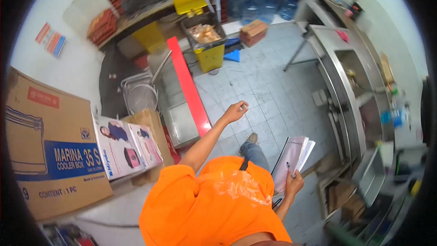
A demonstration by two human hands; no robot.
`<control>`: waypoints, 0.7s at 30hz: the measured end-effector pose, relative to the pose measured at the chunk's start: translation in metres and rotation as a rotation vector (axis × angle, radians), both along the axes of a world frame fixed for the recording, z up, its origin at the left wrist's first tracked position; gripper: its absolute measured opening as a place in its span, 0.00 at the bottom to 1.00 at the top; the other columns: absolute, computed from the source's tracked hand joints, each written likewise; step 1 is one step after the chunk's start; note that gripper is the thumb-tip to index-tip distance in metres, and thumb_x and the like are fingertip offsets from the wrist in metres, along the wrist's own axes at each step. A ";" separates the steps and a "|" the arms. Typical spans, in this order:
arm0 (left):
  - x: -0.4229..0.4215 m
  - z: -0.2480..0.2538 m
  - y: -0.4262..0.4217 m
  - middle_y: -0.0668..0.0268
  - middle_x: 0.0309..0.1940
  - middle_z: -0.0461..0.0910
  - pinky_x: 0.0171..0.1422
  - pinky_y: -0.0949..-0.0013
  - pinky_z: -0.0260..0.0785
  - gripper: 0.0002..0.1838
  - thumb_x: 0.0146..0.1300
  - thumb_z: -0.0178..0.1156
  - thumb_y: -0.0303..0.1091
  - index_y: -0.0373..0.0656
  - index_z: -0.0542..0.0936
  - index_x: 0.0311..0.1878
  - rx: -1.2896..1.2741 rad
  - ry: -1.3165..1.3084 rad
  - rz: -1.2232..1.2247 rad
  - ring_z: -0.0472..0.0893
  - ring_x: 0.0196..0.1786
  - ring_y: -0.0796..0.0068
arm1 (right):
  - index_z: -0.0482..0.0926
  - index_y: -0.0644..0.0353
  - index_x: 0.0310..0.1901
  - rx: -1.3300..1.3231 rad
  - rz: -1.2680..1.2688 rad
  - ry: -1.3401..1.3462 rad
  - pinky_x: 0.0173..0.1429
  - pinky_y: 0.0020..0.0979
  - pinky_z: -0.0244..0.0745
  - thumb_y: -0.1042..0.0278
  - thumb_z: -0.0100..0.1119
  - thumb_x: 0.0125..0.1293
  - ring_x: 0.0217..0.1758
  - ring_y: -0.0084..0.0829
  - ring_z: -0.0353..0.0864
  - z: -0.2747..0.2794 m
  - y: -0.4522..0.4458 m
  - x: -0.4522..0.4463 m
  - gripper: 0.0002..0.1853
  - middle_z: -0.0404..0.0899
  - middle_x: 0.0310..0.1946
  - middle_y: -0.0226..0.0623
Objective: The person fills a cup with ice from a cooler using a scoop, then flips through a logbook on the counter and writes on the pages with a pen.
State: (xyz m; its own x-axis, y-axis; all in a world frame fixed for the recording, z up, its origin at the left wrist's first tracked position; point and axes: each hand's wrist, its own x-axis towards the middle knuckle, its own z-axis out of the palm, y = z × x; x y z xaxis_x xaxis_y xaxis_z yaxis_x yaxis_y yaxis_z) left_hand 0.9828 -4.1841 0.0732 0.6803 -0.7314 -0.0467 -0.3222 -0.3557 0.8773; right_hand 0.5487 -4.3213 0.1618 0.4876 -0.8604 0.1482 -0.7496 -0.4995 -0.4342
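My left hand (236, 111) is stretched forward over the tiled floor with its fingers curled together. Something small and pale shows at its fingertips, too small to name. To its left runs a red edge strip (188, 86) of a steel counter. My right hand (295, 183), low at my right side, is closed round a clipboard (291, 154) with loose white sheets (307, 155). A pen (289, 168) is held in the same hand, against the clipboard's face. The lower part of the clipboard is partly hidden by my orange shirt.
At left stand a large cooler carton (59, 187) and smaller boxes (132, 148). Ahead are a yellow bin (210, 59) with its lid up and a brown carton (253, 33). A steel sink counter (339, 54) lines the right; grey tiled floor (268, 77) lies between.
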 end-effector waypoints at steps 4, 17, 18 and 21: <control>-0.007 -0.199 0.051 0.49 0.69 0.74 0.74 0.50 0.67 0.29 0.74 0.49 0.52 0.42 0.74 0.69 0.660 -0.008 -0.035 0.76 0.67 0.46 | 0.82 0.65 0.34 -0.015 0.112 0.144 0.35 0.54 0.71 0.58 0.71 0.60 0.31 0.63 0.80 0.018 -0.154 0.111 0.16 0.79 0.25 0.59; 0.037 -0.167 0.029 0.51 0.40 0.83 0.56 0.50 0.74 0.25 0.71 0.50 0.53 0.39 0.84 0.41 0.958 0.987 0.543 0.83 0.46 0.51 | 0.88 0.53 0.42 0.066 0.526 0.017 0.38 0.49 0.78 0.62 0.69 0.56 0.33 0.53 0.85 0.048 -0.500 0.569 0.12 0.84 0.29 0.49; 0.081 -0.178 -0.009 0.51 0.38 0.83 0.55 0.50 0.74 0.25 0.71 0.50 0.53 0.39 0.84 0.41 0.919 0.960 0.508 0.83 0.45 0.52 | 0.88 0.52 0.42 0.073 0.516 -0.013 0.38 0.49 0.79 0.61 0.68 0.57 0.33 0.52 0.85 0.042 -0.513 0.601 0.12 0.84 0.28 0.48; 0.251 -0.228 -0.144 0.53 0.34 0.82 0.52 0.51 0.75 0.25 0.73 0.49 0.52 0.38 0.83 0.40 0.740 0.741 0.398 0.83 0.41 0.54 | 0.88 0.51 0.41 0.061 0.621 -0.049 0.35 0.48 0.77 0.59 0.68 0.56 0.30 0.53 0.83 0.037 -0.565 0.698 0.12 0.83 0.26 0.46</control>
State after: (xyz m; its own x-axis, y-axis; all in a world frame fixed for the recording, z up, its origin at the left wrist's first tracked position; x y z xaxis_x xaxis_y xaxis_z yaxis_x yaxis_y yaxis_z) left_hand 1.2335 -4.3280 -0.1546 0.4833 -0.0920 -0.8706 0.4452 -0.8305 0.3348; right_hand 1.2463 -4.8859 0.1991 0.8931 -0.4265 0.1428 -0.3058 -0.8086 -0.5026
